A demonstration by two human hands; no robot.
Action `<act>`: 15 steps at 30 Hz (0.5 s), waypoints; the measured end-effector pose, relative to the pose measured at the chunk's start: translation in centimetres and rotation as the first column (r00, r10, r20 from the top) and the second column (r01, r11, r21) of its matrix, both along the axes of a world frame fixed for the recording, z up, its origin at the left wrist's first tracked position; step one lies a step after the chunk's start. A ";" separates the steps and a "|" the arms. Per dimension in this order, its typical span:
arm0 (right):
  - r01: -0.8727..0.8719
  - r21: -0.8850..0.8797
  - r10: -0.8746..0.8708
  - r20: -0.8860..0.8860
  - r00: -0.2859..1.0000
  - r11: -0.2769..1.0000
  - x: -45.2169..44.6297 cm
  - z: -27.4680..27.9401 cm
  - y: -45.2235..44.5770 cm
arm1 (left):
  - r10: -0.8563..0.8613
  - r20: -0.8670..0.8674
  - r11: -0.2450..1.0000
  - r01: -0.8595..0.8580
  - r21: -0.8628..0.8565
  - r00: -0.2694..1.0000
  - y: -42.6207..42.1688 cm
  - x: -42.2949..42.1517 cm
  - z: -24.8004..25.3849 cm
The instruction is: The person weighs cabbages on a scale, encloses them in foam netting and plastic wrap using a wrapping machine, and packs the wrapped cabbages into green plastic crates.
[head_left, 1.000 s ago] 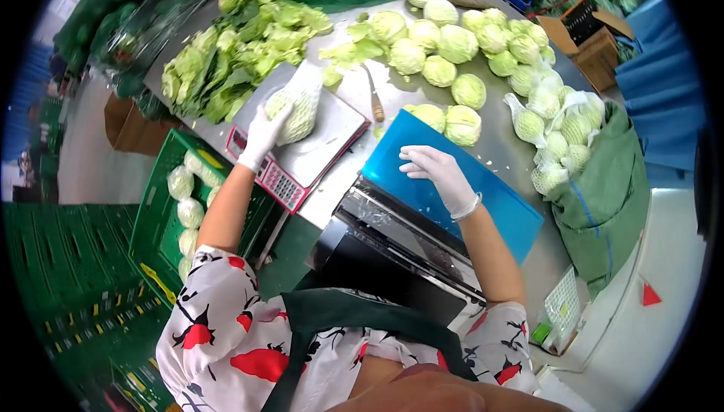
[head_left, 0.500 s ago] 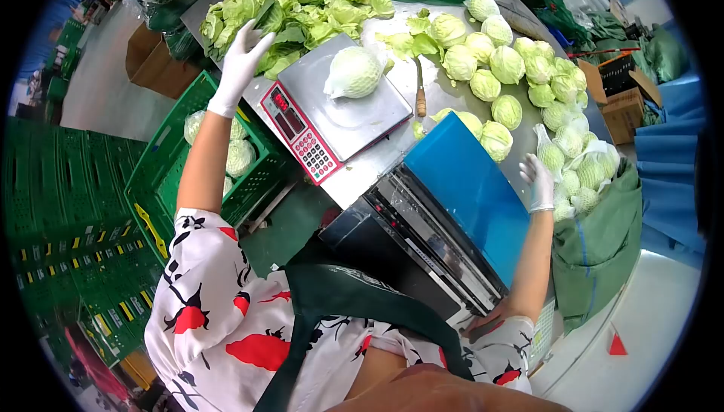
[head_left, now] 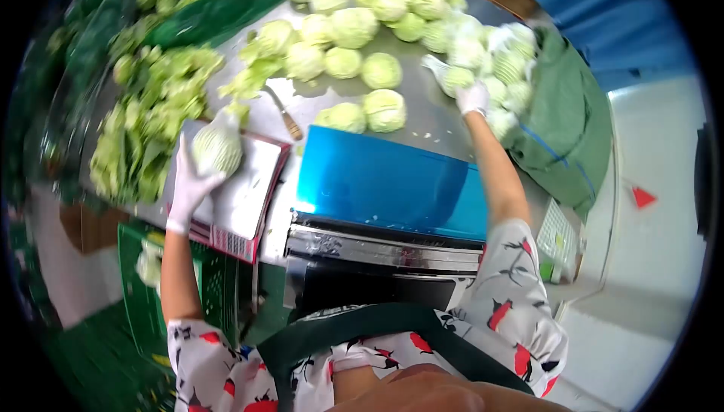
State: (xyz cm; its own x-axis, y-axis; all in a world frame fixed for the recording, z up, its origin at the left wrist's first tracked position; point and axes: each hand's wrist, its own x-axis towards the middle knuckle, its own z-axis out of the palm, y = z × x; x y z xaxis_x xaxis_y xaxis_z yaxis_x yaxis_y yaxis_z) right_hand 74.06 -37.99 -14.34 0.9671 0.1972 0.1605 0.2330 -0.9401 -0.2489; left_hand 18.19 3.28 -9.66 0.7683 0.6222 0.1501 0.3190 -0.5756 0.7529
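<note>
On the scale [head_left: 260,174] rests a cabbage in a white foam net [head_left: 217,149]. My left hand [head_left: 192,186], in a white glove, cups its near left side, thumb below and fingers along the left. At the right, my gloved right hand [head_left: 473,99] grips another netted cabbage [head_left: 457,80], whose loose net end points left; its fingertips are partly hidden. More netted cabbages [head_left: 510,67] lie against that hand's right side, by a green sack [head_left: 562,125]. A knife with a wooden handle [head_left: 292,126] lies right of the scale.
Bare cabbages [head_left: 381,72] cover the far middle of the metal table. Loose outer leaves [head_left: 154,114] are heaped at the left. A blue-topped machine [head_left: 385,182] stands between my arms. Below the scale sits a green crate [head_left: 139,276] with cabbages inside.
My view has turned to the right. My left hand has come from the leaf pile onto the cabbage on the scale. My right hand has reached forward and closed on a netted cabbage.
</note>
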 end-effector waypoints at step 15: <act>0.075 -0.300 -0.179 -0.338 0.924 0.951 3.9 -1.2 3.0 | 0.135 -0.046 0.981 -0.140 -0.132 0.990 -2.5 2.2 0.0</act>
